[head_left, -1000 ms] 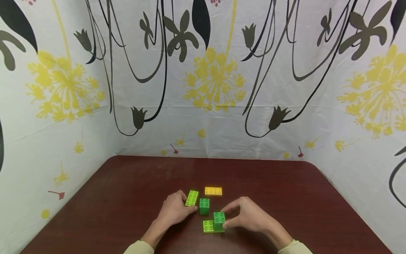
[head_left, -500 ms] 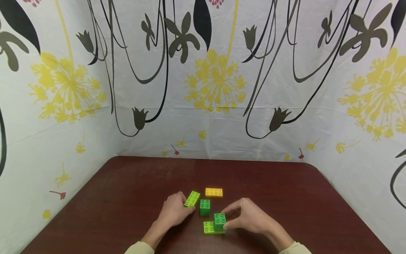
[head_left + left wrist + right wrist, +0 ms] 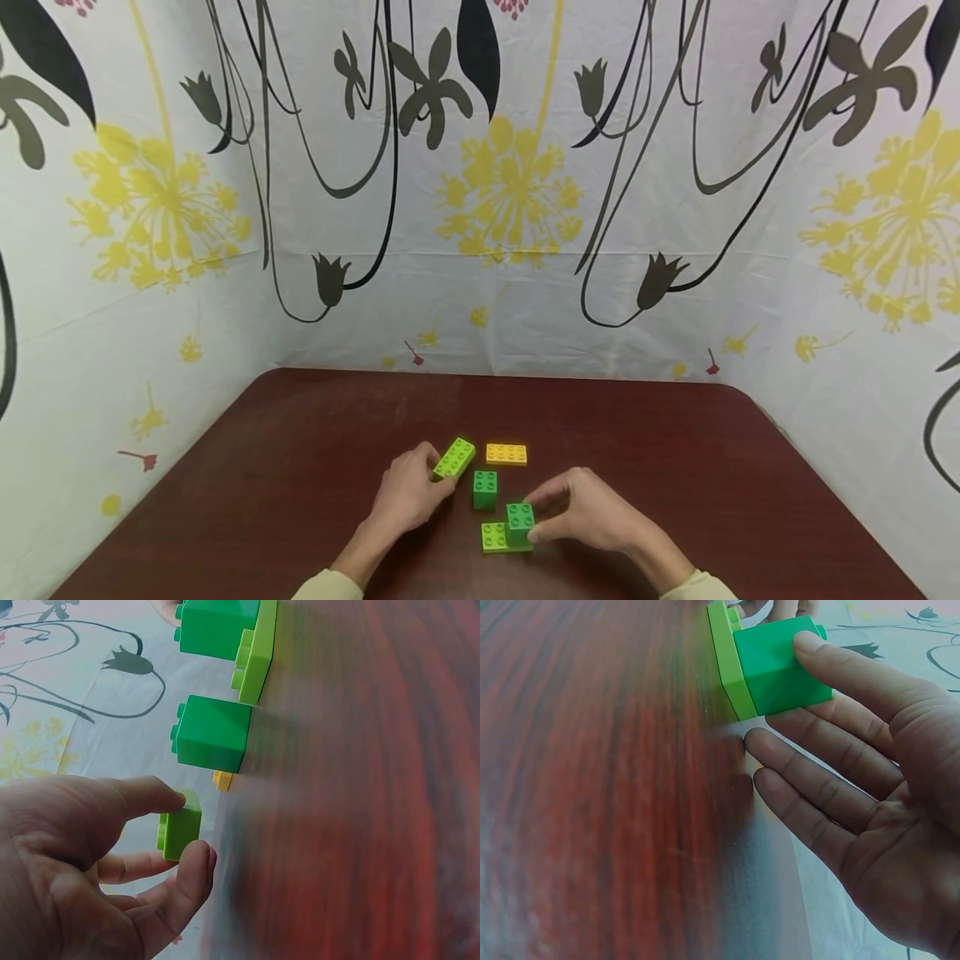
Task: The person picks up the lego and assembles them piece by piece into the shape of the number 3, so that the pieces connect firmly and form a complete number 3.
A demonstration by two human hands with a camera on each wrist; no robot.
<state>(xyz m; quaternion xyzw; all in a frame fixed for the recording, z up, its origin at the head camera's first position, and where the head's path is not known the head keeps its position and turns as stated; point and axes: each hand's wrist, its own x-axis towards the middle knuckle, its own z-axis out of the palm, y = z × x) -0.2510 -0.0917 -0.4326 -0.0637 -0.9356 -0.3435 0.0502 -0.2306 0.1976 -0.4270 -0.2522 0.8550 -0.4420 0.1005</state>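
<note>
lime brick (image 3: 454,458) is pinched in left hand (image 3: 408,490), stacked green block (image 3: 519,522) in right hand (image 3: 588,512).
</note>
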